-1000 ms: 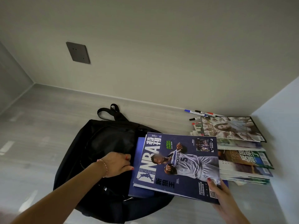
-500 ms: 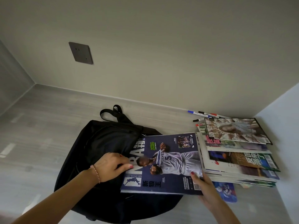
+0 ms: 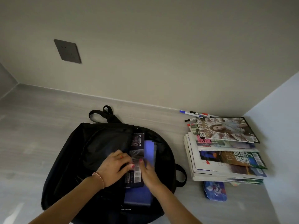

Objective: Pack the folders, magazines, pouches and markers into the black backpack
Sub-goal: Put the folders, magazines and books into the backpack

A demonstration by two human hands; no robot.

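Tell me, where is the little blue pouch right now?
The blue pouch lies on the floor at the lower right of the head view, just in front of the magazine stack and right of the black backpack.

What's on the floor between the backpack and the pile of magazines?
Nothing, in the head view: just bare grey floor between the backpack and the magazines.

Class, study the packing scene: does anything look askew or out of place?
The magazine stack is untidy, its copies fanned and skewed rather than squared. A blue pouch pokes out from under its near edge. Nothing looks spilled or damaged.
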